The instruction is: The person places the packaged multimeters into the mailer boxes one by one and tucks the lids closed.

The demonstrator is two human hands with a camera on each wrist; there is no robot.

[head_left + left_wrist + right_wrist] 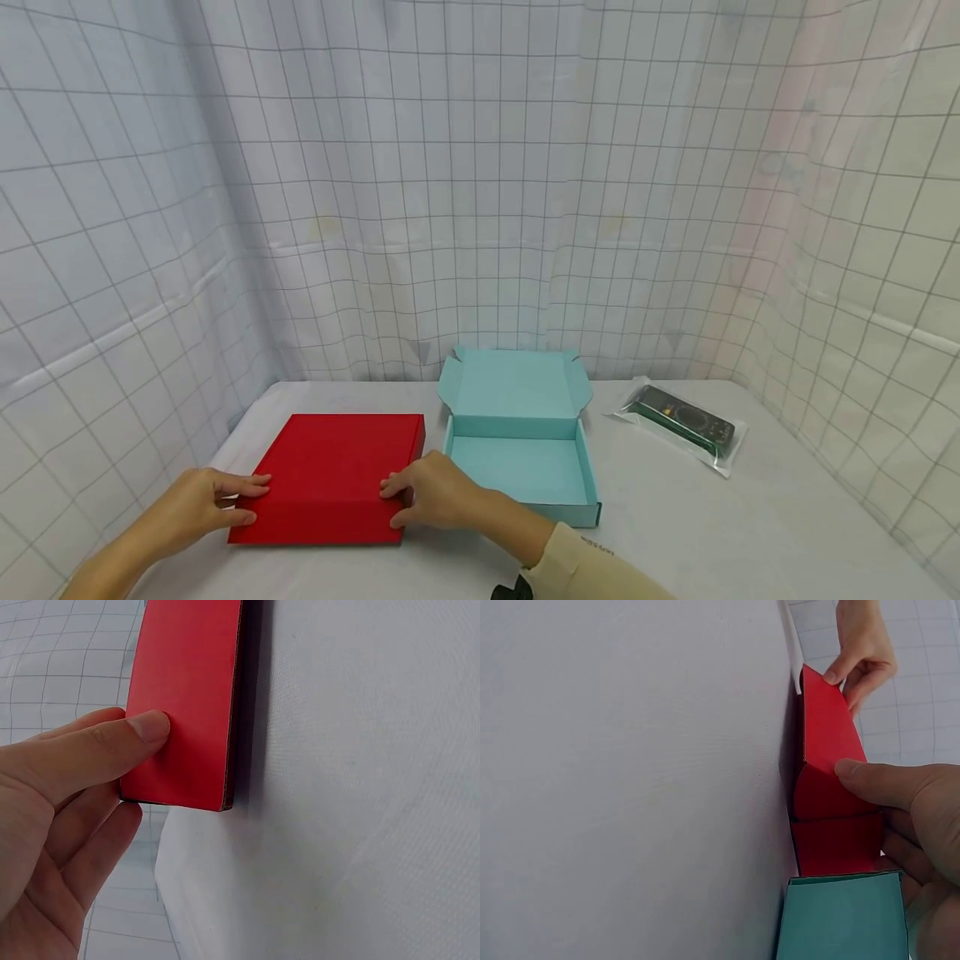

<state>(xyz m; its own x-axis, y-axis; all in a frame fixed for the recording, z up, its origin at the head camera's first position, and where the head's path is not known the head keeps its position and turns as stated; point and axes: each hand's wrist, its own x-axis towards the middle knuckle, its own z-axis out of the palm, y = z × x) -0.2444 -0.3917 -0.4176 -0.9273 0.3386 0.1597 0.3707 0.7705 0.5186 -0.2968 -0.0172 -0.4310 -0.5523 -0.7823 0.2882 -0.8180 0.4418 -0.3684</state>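
Observation:
A flat red cardboard box [337, 462] with its lid down lies on the left of the table. My left hand [191, 508] holds its near left corner, thumb on the front face and fingers over the top; the left wrist view shows this thumb pressing the red front [187, 697]. At the near right corner my right hand [435, 492] grips the box the same way. In the right wrist view, its thumb lies on the red front flap [829, 742], which stands slightly out from the box at that end. The far fingertips of this hand are partly hidden.
Just right of the red box stands an open light-blue cardboard box [517, 467], its lid [517, 383] raised at the back. Further right lies a dark device with a round dial [686, 417] in a clear plastic bag. Gridded white curtains [510, 208] enclose the white table [675, 517].

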